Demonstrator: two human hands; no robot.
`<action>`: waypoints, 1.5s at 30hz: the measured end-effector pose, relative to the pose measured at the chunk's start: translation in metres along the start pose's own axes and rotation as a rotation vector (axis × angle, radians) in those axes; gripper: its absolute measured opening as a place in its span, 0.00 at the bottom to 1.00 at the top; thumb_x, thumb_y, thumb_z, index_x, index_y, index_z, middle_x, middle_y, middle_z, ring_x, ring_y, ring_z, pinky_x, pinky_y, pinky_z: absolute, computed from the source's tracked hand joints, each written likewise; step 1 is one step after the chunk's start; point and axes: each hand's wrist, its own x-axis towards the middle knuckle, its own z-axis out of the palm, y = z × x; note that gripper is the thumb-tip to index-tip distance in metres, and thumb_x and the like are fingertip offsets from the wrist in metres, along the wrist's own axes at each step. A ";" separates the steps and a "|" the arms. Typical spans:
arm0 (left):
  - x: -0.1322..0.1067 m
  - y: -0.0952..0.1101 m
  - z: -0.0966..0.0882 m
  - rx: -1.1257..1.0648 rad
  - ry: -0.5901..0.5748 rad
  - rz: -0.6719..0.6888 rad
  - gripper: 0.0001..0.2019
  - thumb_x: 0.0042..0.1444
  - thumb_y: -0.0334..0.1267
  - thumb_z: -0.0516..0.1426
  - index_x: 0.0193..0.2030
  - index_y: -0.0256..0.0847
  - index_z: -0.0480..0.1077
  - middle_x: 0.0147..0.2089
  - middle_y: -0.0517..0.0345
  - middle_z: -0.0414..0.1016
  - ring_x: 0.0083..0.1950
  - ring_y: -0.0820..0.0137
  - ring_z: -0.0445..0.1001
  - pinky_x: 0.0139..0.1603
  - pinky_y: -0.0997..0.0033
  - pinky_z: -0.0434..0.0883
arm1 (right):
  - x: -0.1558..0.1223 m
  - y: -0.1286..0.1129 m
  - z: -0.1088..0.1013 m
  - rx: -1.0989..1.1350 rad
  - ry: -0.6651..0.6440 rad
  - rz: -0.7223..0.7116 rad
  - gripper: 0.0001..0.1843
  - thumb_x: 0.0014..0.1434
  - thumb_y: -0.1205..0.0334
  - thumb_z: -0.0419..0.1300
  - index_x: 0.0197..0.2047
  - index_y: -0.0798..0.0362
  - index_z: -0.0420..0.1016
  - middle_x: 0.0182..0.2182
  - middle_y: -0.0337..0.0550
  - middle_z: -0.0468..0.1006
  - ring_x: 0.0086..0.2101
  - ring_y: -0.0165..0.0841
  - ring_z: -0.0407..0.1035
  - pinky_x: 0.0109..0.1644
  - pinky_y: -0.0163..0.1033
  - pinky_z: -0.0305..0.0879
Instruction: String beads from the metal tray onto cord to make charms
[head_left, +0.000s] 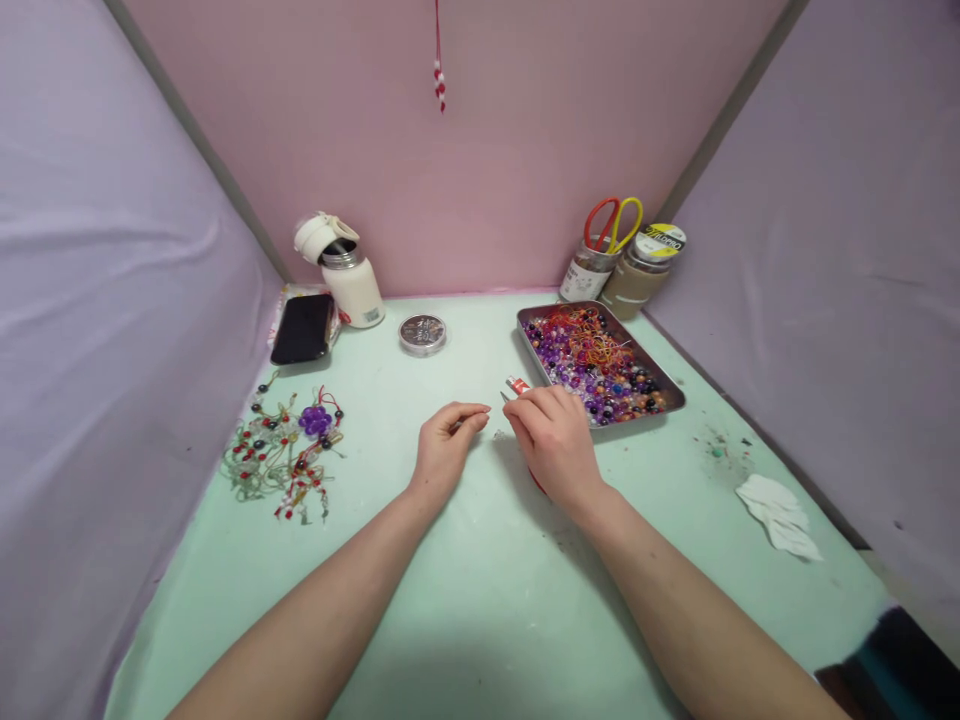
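My left hand (pixel 442 445) rests on the pale green table (pixel 465 600) with its fingertips pinched together; what they pinch is too small to make out. My right hand (pixel 551 440) is closed round a small red-tipped tool (pixel 516 385) whose end pokes out toward the bead tray. The two hands almost meet at the table's middle. A metal tray (pixel 667 385) full of purple, red and dark beads and orange cord lies just right of my right hand.
Finished beaded cord ornaments (pixel 289 450) lie at the left. Behind them are a black phone (pixel 302 327), a white flask (pixel 352 275) and a round tin (pixel 422 333). Jars with scissors (pixel 611 230) stand at the back right. A crumpled tissue (pixel 780 515) lies far right. A red beaded cord (pixel 439 85) hangs overhead.
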 end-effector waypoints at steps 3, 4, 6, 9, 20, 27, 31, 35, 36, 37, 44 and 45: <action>0.001 -0.001 0.000 0.005 -0.004 0.008 0.06 0.49 0.38 0.60 0.33 0.42 0.78 0.34 0.58 0.77 0.38 0.70 0.73 0.41 0.71 0.69 | -0.001 0.002 0.001 -0.006 -0.028 0.005 0.09 0.64 0.68 0.53 0.35 0.51 0.73 0.33 0.43 0.75 0.37 0.34 0.62 0.39 0.40 0.50; 0.001 -0.002 0.000 0.008 -0.006 0.013 0.07 0.49 0.39 0.60 0.34 0.42 0.78 0.34 0.57 0.77 0.38 0.70 0.73 0.41 0.70 0.68 | -0.001 0.002 0.002 -0.006 -0.035 0.006 0.09 0.64 0.68 0.53 0.35 0.51 0.72 0.32 0.43 0.75 0.37 0.35 0.62 0.39 0.40 0.50; 0.002 -0.003 0.000 0.013 -0.010 0.021 0.07 0.50 0.39 0.60 0.34 0.42 0.78 0.35 0.57 0.77 0.38 0.70 0.72 0.42 0.70 0.68 | -0.001 0.003 0.002 -0.005 -0.042 0.007 0.09 0.64 0.69 0.53 0.35 0.51 0.72 0.32 0.43 0.74 0.37 0.34 0.62 0.40 0.40 0.50; 0.002 -0.005 -0.001 0.025 -0.014 0.028 0.07 0.51 0.39 0.60 0.34 0.42 0.78 0.35 0.58 0.77 0.39 0.70 0.72 0.42 0.70 0.68 | -0.001 0.004 0.002 0.001 -0.053 0.013 0.09 0.63 0.69 0.53 0.35 0.51 0.73 0.32 0.43 0.75 0.37 0.35 0.62 0.40 0.40 0.50; 0.001 -0.003 0.000 0.038 -0.014 0.020 0.07 0.50 0.40 0.60 0.33 0.42 0.77 0.35 0.57 0.77 0.39 0.70 0.73 0.42 0.70 0.69 | 0.000 0.005 -0.001 0.005 -0.052 0.023 0.08 0.63 0.68 0.54 0.34 0.52 0.73 0.33 0.43 0.75 0.37 0.35 0.62 0.40 0.40 0.52; 0.001 -0.004 0.000 0.030 -0.017 0.018 0.06 0.50 0.40 0.60 0.33 0.42 0.77 0.35 0.58 0.77 0.37 0.71 0.73 0.41 0.70 0.69 | -0.001 0.006 -0.001 0.005 -0.055 0.022 0.09 0.63 0.68 0.53 0.34 0.51 0.73 0.35 0.43 0.75 0.37 0.35 0.61 0.40 0.40 0.51; 0.001 -0.003 0.000 0.058 -0.023 0.031 0.06 0.50 0.39 0.60 0.33 0.42 0.77 0.34 0.58 0.76 0.37 0.71 0.73 0.41 0.71 0.69 | -0.001 0.006 -0.001 0.012 -0.064 0.014 0.10 0.64 0.67 0.53 0.34 0.51 0.73 0.35 0.44 0.74 0.37 0.35 0.60 0.40 0.40 0.51; 0.000 -0.003 0.000 0.075 -0.030 0.029 0.07 0.51 0.39 0.60 0.34 0.42 0.77 0.35 0.58 0.76 0.38 0.71 0.73 0.42 0.71 0.69 | -0.001 0.007 -0.002 0.011 -0.077 0.006 0.09 0.64 0.67 0.53 0.35 0.52 0.73 0.35 0.44 0.74 0.36 0.35 0.60 0.40 0.40 0.51; 0.000 -0.004 0.000 0.075 -0.030 0.027 0.07 0.51 0.40 0.60 0.34 0.42 0.77 0.35 0.58 0.77 0.38 0.70 0.73 0.42 0.70 0.69 | -0.001 0.007 -0.002 0.005 -0.076 0.005 0.09 0.64 0.67 0.53 0.35 0.52 0.73 0.35 0.44 0.74 0.36 0.35 0.59 0.40 0.40 0.51; 0.000 -0.004 0.000 0.074 -0.028 0.024 0.07 0.50 0.40 0.60 0.34 0.42 0.77 0.36 0.58 0.77 0.38 0.70 0.73 0.42 0.70 0.69 | -0.001 0.007 -0.002 0.000 -0.076 0.005 0.09 0.63 0.67 0.53 0.35 0.52 0.73 0.35 0.44 0.74 0.36 0.35 0.59 0.40 0.40 0.51; 0.000 -0.001 0.002 0.067 -0.037 0.020 0.08 0.50 0.40 0.60 0.34 0.42 0.77 0.35 0.57 0.78 0.38 0.69 0.74 0.42 0.69 0.70 | 0.000 0.006 -0.005 0.004 -0.124 0.031 0.10 0.64 0.66 0.52 0.35 0.51 0.74 0.36 0.44 0.74 0.37 0.36 0.60 0.41 0.41 0.51; 0.000 0.000 0.002 0.072 -0.040 0.027 0.08 0.50 0.40 0.59 0.34 0.42 0.77 0.34 0.57 0.78 0.37 0.69 0.74 0.41 0.69 0.70 | 0.000 0.006 -0.005 0.009 -0.132 0.037 0.10 0.64 0.66 0.52 0.36 0.51 0.74 0.36 0.44 0.74 0.37 0.36 0.60 0.41 0.41 0.51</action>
